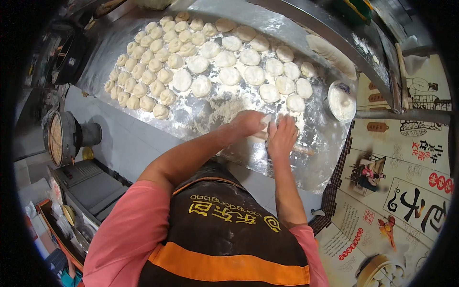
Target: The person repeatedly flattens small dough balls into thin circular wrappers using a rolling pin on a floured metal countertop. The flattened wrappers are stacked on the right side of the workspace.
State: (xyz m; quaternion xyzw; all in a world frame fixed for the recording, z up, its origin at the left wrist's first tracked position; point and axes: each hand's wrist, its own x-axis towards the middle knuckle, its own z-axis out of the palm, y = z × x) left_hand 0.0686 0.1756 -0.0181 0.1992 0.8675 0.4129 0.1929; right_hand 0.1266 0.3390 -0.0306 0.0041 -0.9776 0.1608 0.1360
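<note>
My left hand (249, 122) pinches a small white piece of dough (266, 120) over the floured steel table (193, 111). Close beside it, my right hand (281, 138) lies palm down across a wooden rolling pin (303, 149), fingers stretched forward. The pin's middle is hidden under that palm; its ends show on both sides. Loose flour (229, 109) is heaped just beyond my left hand. Past both hands lie several flattened, floured dough discs (230, 76). Rows of small rounded dough pieces (147, 77) cover the table's left part.
A white bowl of flour (342, 104) stands at the table's right edge. Behind it lies a long dough slab (331, 53), beneath a steel shelf (322, 32). A round pan on a stand (59, 138) is at left. A printed wall panel (391, 179) borders the right side.
</note>
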